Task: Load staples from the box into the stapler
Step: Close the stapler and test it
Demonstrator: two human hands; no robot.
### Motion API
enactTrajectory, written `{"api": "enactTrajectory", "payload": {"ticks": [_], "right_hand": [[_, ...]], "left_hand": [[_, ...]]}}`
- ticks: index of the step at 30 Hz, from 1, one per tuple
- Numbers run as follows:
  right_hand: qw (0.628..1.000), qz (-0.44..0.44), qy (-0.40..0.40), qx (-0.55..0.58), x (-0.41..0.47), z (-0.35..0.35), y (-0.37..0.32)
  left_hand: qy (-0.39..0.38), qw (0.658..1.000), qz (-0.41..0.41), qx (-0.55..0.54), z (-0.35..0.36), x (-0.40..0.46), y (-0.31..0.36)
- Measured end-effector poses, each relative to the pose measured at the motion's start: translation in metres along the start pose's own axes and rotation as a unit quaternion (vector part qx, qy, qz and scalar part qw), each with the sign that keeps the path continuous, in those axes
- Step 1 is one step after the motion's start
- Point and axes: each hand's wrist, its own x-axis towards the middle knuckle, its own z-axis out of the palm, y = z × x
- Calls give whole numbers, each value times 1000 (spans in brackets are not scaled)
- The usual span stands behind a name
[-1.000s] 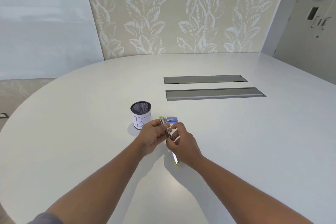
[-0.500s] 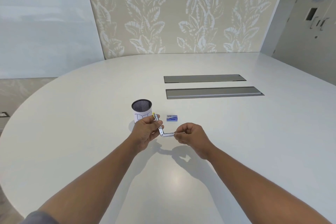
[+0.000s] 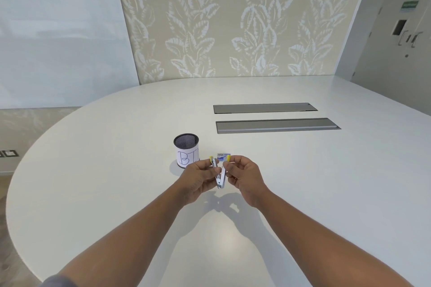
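Observation:
A small metal stapler (image 3: 220, 176) with yellow ends is held above the white table (image 3: 116, 170), swung open into a narrow V with its hinge pointing toward me. My left hand (image 3: 199, 178) pinches the left arm of the stapler and my right hand (image 3: 245, 177) pinches the right arm. The small blue staple box (image 3: 224, 157) lies on the table just behind the stapler's tips, partly hidden by them.
A black mesh pen cup (image 3: 186, 150) with a white paper label stands left of the box, close to my left hand. Two grey cable hatches (image 3: 277, 125) are set into the table farther back on the right.
Half a second ago the stapler was spread wide in an L shape; the right hand has swung its arm up and inward, so the two arms now form a narrow V.

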Motion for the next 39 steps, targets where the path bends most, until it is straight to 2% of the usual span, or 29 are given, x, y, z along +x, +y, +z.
{"api": "enactTrajectory", "payload": {"ticks": [8,12,17,19,22,29,33,39], "right_hand": [[995,34,-83,-39,-9,9,5],[990,3,-107,-93,-9,8,10],[972,-51,-86,-213,-1,6,16],[956,-78,-76,-271,1,4,20],[929,-128,-78,-338,4,2,24],[845,-199,-117,-483,13,3,35],[822,-174,-114,-530,16,-4,38],[749,-148,-90,-639,19,-12,37]], "left_hand": [[-26,999,26,19,7,-6,7],[-39,997,22,68,6,-6,11],[27,998,-38,34,1,-3,13],[50,997,-39,43,0,0,11],[73,990,-23,117,3,3,7],[143,961,49,233,1,8,-10],[179,944,60,272,-3,15,-19],[186,944,54,269,-5,20,-24]]}}
